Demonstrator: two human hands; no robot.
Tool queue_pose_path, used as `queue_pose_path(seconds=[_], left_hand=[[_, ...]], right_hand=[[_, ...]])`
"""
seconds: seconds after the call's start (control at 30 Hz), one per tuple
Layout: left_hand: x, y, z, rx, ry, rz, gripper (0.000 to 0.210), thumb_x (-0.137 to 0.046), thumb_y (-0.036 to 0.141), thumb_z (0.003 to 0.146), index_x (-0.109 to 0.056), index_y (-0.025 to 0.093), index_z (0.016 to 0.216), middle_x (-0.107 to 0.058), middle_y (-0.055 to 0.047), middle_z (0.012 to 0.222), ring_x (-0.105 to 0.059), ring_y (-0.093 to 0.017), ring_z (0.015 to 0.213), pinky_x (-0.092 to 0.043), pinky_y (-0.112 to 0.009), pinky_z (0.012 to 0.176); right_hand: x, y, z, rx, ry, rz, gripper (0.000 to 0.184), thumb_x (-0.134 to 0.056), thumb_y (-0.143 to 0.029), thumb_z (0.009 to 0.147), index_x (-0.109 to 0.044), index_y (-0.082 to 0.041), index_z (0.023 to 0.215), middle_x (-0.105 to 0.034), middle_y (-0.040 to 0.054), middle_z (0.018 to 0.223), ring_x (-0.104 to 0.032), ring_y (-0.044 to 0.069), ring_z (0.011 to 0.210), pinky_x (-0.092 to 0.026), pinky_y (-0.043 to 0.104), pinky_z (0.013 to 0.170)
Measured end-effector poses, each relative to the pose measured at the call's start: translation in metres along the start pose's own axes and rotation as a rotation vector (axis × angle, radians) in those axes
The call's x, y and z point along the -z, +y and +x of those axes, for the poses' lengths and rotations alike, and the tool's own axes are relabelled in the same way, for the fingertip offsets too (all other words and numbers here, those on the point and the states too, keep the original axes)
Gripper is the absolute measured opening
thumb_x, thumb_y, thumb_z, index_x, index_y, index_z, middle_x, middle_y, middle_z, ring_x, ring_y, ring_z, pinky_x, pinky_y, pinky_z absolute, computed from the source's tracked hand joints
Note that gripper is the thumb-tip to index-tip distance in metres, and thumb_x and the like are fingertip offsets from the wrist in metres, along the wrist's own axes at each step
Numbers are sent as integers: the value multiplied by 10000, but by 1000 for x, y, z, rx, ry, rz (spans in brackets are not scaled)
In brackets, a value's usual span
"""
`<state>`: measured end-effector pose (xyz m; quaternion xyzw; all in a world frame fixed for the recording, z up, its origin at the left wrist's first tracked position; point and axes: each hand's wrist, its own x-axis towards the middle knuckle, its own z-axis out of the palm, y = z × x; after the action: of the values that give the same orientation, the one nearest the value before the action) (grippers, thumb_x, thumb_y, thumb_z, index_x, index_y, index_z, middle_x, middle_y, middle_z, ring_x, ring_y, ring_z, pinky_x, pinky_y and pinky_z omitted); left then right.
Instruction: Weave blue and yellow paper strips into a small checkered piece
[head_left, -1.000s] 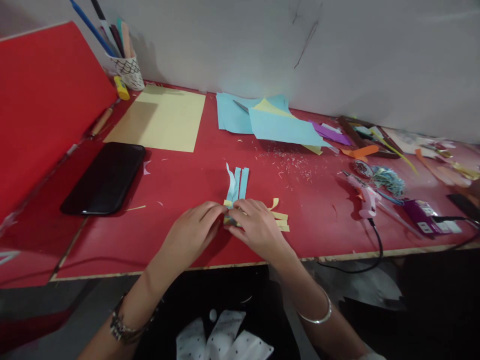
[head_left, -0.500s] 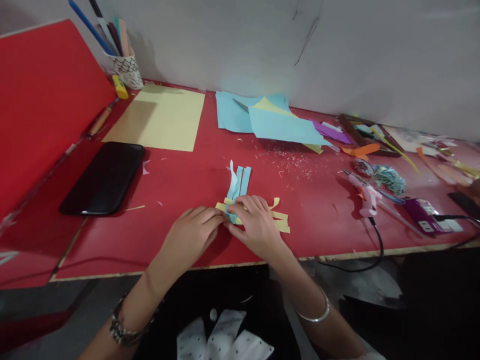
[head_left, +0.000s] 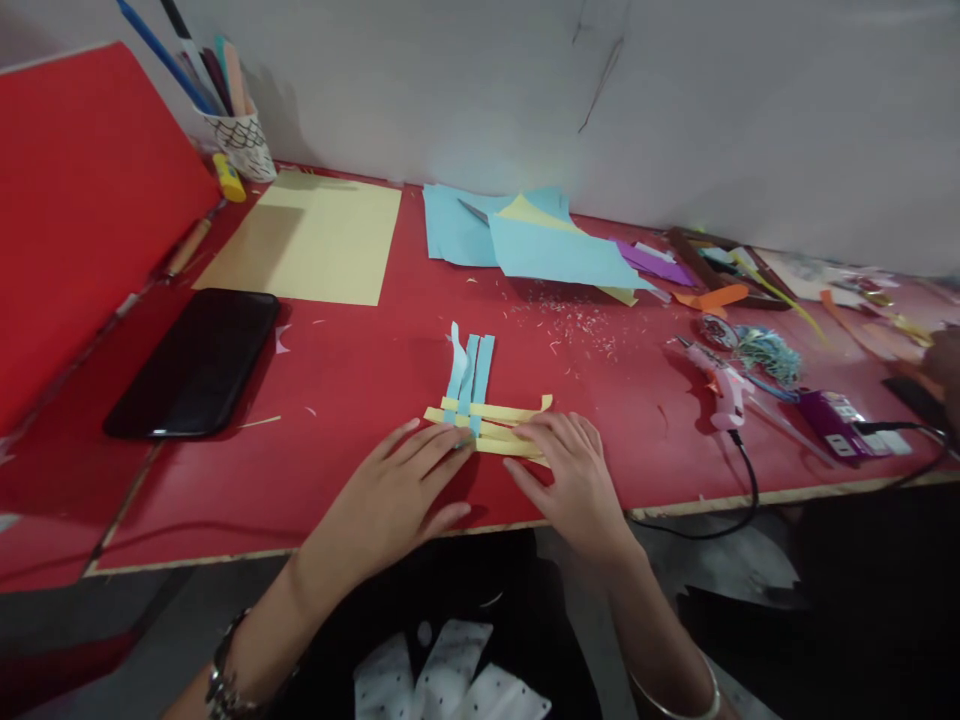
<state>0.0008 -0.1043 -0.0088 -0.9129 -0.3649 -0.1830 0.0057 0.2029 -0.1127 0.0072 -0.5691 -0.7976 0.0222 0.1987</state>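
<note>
Light-blue paper strips point(head_left: 471, 372) and yellow paper strips point(head_left: 501, 412) cross each other in a woven patch on the red table. The blue ones point away from me and the yellow ones run sideways. My left hand point(head_left: 386, 490) lies with fingers stretched out, fingertips on the left lower part of the weave. That corner is hidden beneath it. My right hand point(head_left: 576, 475) rests with its fingers apart on the right ends of the yellow strips, covering some of them. The thumb is apart from the fingers on both hands.
A black phone point(head_left: 195, 362) and a yellow sheet point(head_left: 319, 235) lie to the left, near a pen cup point(head_left: 244, 145). Blue sheets point(head_left: 562, 245) with scissors point(head_left: 472, 212) are at the back. Rightward are a pink glue gun point(head_left: 724, 390), its cable and a purple power strip point(head_left: 832, 425).
My right hand has moved off the crossing to the right ends of the yellow strips. The left hand has slid slightly right and flattened; more of the weave shows.
</note>
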Motion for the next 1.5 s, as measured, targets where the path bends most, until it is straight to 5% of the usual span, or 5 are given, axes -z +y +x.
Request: queue_pose_path(seconds=[0.3,0.47,0.9,1.07,1.5], left_hand=[[-12,41,-2,164,-53,109,612,-245,514,862,-484,80,1221,-501,-157,1253,-448,-262,1133,-378,-386,936],[-12,54,8,220,-64,154,557,-422,481,817,-560,35,1121,-566,-189,1121,-513,-295,1020,-443,-383,842],[-4,52,23,144,-99,211,560,-528,472,763,-580,4,1067,-578,-168,924,-518,-277,868,-457,-373,742],[-4,53,21,176,-116,244,575,-513,485,770,-560,29,1116,-583,-157,1002,-512,-256,901,-456,-337,749],[-7,54,17,223,-162,202,574,-438,465,824,-490,49,1216,-509,-157,1234,-495,-266,992,-459,-339,795]], right_hand=[[4,-1,17,-18,-71,11,237,-366,-180,872,-602,-190,848,-643,47,882,-573,168,798,-373,294,701],[4,-3,25,-22,-160,-35,180,-452,-184,831,-607,-182,924,-645,46,955,-593,177,805,-387,297,694],[10,-17,39,-221,-279,-98,97,-578,-259,767,-628,-185,804,-672,25,713,-595,178,686,-311,318,716],[16,-22,46,-199,-397,-165,274,-398,-205,855,-600,-174,673,-626,15,605,-549,141,597,-286,293,669],[32,10,30,-238,-520,230,161,-489,-284,790,-612,-221,874,-618,-14,673,-542,113,594,-352,222,560]])
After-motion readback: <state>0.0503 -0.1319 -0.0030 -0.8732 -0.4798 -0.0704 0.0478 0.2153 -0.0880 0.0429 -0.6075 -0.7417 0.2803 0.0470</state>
